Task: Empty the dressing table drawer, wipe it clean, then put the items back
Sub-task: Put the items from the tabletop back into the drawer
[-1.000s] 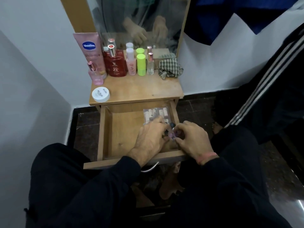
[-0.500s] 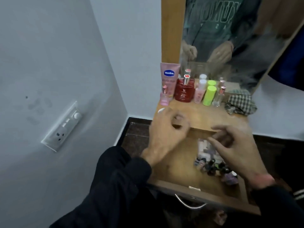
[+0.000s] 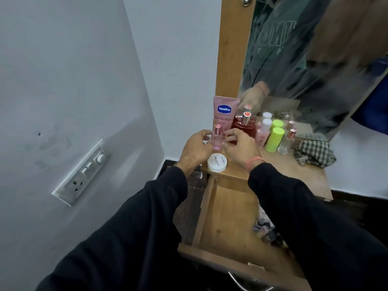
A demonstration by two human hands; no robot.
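Two hands flank the pink bottle at the bench's nine o'clock edge: left hand and right hand loosely curled, neither clearly gripping. Probably glass, light, slippery, tippy; best pinched mid-body. The drawer lies open at six o'clock.

Home bedroom corner: small wooden dressing table w/ mirror, cosmetics bottles, lotion tube, wall switchboard.
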